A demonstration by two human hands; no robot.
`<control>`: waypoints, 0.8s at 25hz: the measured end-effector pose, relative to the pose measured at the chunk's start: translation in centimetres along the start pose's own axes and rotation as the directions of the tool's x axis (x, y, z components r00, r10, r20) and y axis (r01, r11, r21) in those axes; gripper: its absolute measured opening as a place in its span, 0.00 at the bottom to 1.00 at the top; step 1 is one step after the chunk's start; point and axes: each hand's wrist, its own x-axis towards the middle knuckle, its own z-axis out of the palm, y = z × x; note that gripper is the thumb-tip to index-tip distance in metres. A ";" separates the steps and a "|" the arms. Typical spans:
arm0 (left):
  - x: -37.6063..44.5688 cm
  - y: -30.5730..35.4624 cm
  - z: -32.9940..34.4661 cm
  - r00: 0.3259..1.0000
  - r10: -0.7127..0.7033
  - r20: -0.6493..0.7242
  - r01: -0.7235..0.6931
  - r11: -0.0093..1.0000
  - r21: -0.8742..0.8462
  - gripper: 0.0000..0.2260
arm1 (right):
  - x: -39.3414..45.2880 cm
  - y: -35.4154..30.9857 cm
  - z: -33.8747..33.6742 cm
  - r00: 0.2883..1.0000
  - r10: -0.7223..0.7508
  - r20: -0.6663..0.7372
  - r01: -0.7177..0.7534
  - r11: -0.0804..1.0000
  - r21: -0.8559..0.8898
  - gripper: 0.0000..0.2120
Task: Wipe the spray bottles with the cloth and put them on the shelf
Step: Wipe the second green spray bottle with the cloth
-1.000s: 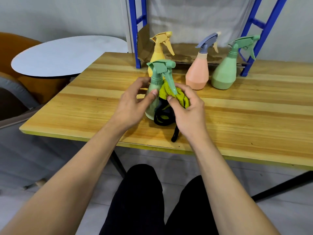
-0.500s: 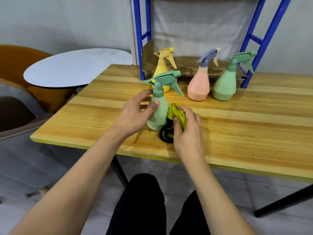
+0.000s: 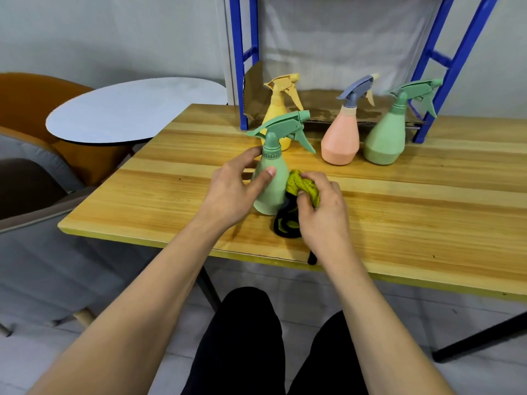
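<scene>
The near green bottle [image 3: 271, 181], held by the left hand [image 3: 232, 192], had been lowered onto the counter [image 3: 413, 223] while the cloth [image 3: 302, 187], bunched in the right hand [image 3: 322, 212], was pressed lower against its side.

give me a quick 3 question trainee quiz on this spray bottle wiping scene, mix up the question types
1. True or false: the left hand holds the near green bottle upright on the wooden table.
2. Multiple choice: what does the right hand grip? A) a trigger B) the yellow-green cloth C) nothing
3. Fill in: the bottle standing between the yellow bottle and the far green bottle is ____ in colour.

Key
1. True; its fingers curl round the body.
2. B; the cloth is bunched against the bottle's right side.
3. Pink; it is the pink bottle with the blue-grey trigger, in front of the blue shelf frame.
</scene>
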 end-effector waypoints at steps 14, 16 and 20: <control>-0.6 0.8 0.8 0.984 -0.132 -0.118 0.078 0.921 -0.382 0.11 | -0.6 -0.5 -0.2 0.982 0.180 -0.050 -0.154 0.932 0.328 0.15; -1.1 1.2 1.0 0.979 -0.157 -0.134 0.063 0.845 -0.531 0.06 | 0.1 -1.1 -0.4 0.954 0.298 0.022 -0.272 0.835 0.479 0.19; -1.7 2.1 1.2 0.978 -0.154 -0.143 0.028 0.769 -0.639 0.06 | 1.6 -1.9 -0.2 0.790 0.528 0.313 -0.571 0.447 0.689 0.39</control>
